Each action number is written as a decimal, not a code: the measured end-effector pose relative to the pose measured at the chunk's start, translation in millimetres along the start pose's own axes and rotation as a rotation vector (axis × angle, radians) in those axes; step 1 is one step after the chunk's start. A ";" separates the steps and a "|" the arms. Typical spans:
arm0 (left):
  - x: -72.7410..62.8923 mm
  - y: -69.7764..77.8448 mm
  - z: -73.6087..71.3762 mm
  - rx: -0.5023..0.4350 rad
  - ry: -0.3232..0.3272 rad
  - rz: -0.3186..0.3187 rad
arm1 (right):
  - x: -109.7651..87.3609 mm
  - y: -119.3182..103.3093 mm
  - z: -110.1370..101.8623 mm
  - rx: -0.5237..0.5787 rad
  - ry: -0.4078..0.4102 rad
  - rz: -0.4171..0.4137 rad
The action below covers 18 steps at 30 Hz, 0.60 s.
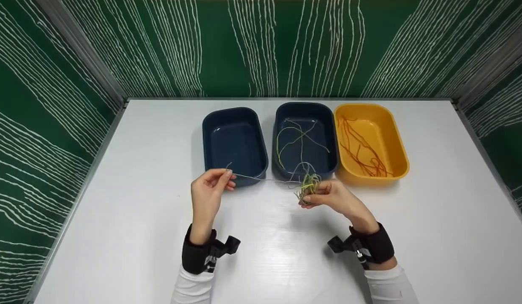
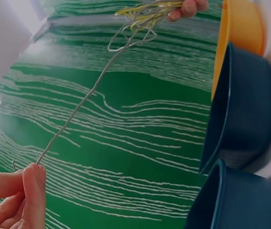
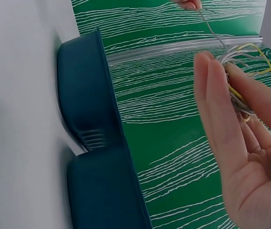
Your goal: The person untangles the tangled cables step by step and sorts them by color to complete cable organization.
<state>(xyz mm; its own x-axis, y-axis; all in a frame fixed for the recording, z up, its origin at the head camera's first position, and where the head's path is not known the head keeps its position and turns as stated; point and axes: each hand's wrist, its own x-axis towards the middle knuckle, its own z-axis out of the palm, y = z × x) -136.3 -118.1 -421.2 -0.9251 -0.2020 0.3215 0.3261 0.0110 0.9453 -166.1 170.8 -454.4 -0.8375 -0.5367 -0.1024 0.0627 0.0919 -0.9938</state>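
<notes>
A tangled bundle of grey and yellow strings (image 1: 309, 188) is held between thumb and fingers of my right hand (image 1: 335, 196), above the table in front of the middle bin. My left hand (image 1: 208, 188) pinches one grey string (image 2: 85, 98) near its end, between thumb and forefinger. That string runs taut from the left fingertips to the bundle. In the right wrist view, the bundle (image 3: 238, 98) sits between thumb and fingers, partly hidden by them. Below the string stand the left dark blue bin (image 1: 233, 141) and the middle dark blue bin (image 1: 282, 169), which has a few yellow-green and grey strings lying in it.
A yellow bin (image 1: 394, 147) at the right of the row holds several orange-red strings (image 1: 362, 147). The three bins stand side by side toward the back of the white table (image 1: 159, 135). Green panels (image 1: 218, 50) with white wavy lines rise around it.
</notes>
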 end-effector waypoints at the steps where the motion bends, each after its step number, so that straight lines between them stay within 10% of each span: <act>1: -0.2 -0.5 -0.4 0.000 0.009 0.009 | -0.3 1.1 -1.7 0.003 0.006 -0.011; 18: 0.5 1.8 -3.9 -0.018 0.038 -0.001 | 0.6 25.0 -26.2 0.145 0.164 -0.129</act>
<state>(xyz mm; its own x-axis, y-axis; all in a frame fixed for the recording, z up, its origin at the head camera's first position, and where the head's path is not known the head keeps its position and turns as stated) -135.4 -121.9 -419.5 -0.9175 -0.2388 0.3180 0.3289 -0.0063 0.9443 -179.2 194.7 -478.1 -0.9199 -0.3914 0.0227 0.0163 -0.0960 -0.9952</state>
